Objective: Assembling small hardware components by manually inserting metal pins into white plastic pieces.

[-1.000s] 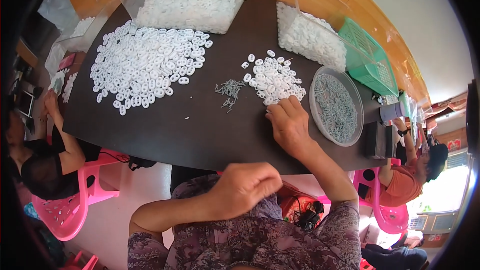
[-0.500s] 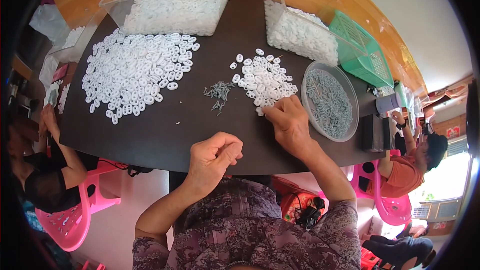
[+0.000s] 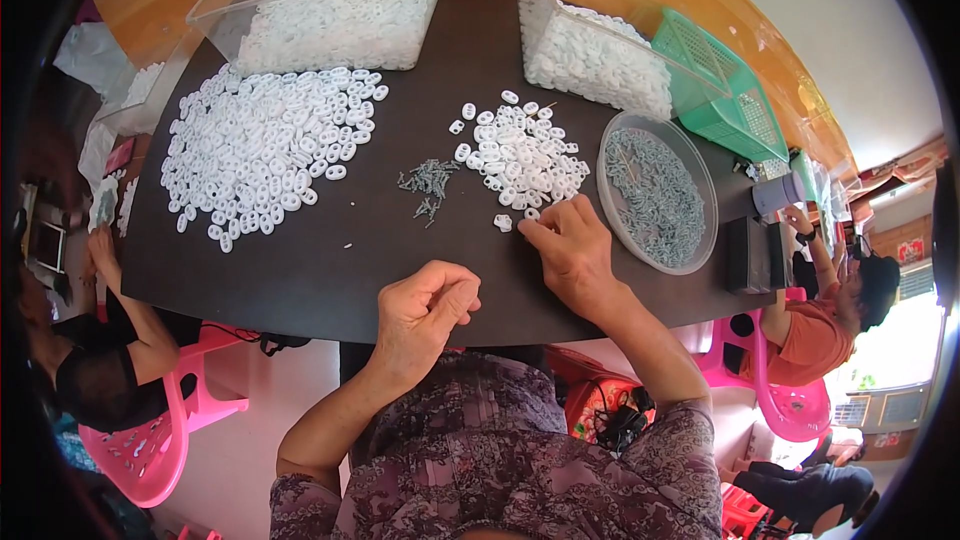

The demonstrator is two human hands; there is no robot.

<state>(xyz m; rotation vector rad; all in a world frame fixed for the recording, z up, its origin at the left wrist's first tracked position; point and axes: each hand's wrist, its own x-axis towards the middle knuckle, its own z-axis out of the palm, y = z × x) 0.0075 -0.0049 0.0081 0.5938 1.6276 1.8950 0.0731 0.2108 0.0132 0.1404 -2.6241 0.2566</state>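
Observation:
My left hand [image 3: 424,312] is closed, thumb against the curled fingers, over the table's near edge; whatever it may hold is hidden. At the near side of a small pile of white plastic pieces [image 3: 520,155], my right hand [image 3: 572,248] has its fingers drawn together, their tips hidden in part. One white piece [image 3: 503,223] lies just left of those fingertips, apart from the pile. Left of the pile is a little heap of grey screws [image 3: 428,180]. A round clear tub [image 3: 606,205] full of similar screws stands right of my right hand.
A large heap of white two-holed oval pieces [image 3: 265,155] covers the table's left. Behind stand two clear bins [image 3: 345,30] [image 3: 600,60] of white pieces and a green basket [image 3: 730,105]. A dark box [image 3: 750,255] is at right. People sit on both sides.
The view has shifted slightly. My right hand stays at the pile's near edge, and a white piece now shows separately beside its fingertips. My left hand keeps its closed shape.

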